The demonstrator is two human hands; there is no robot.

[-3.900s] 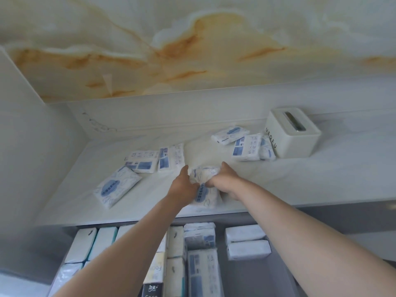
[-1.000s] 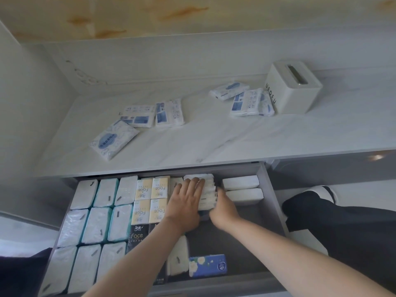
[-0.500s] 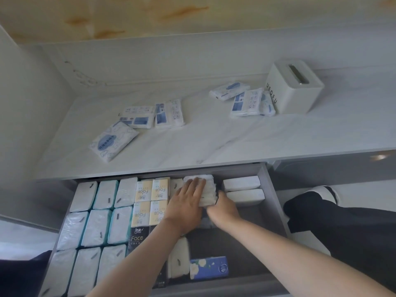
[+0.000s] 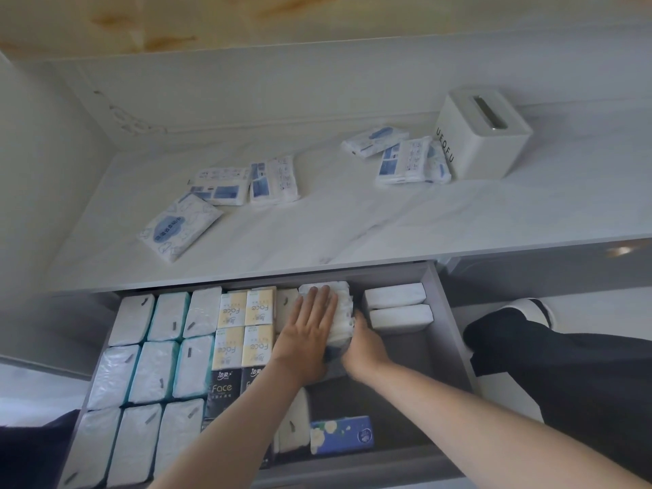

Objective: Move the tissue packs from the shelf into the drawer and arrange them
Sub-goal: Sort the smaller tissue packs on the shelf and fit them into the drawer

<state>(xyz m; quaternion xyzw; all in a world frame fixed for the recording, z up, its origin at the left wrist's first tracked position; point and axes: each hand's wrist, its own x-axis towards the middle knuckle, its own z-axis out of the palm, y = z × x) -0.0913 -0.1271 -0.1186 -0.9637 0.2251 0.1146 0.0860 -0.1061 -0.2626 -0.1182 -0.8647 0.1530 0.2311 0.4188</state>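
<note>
Down in the open drawer [image 4: 448,312], your left hand [image 4: 307,338] lies flat, fingers spread, on a row of tissue packs [image 4: 340,312]; your right hand [image 4: 363,347] cups their side. Farther off, six packs [image 4: 178,229] lie on the shelf [image 4: 352,220].

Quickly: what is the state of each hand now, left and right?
Left hand: open, flat on the row of tissue packs in the drawer.
Right hand: pressed against the row's near end; grip cannot be told.

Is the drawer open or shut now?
Open. The drawer is pulled out below the shelf, its rows of packs visible from above.
</note>
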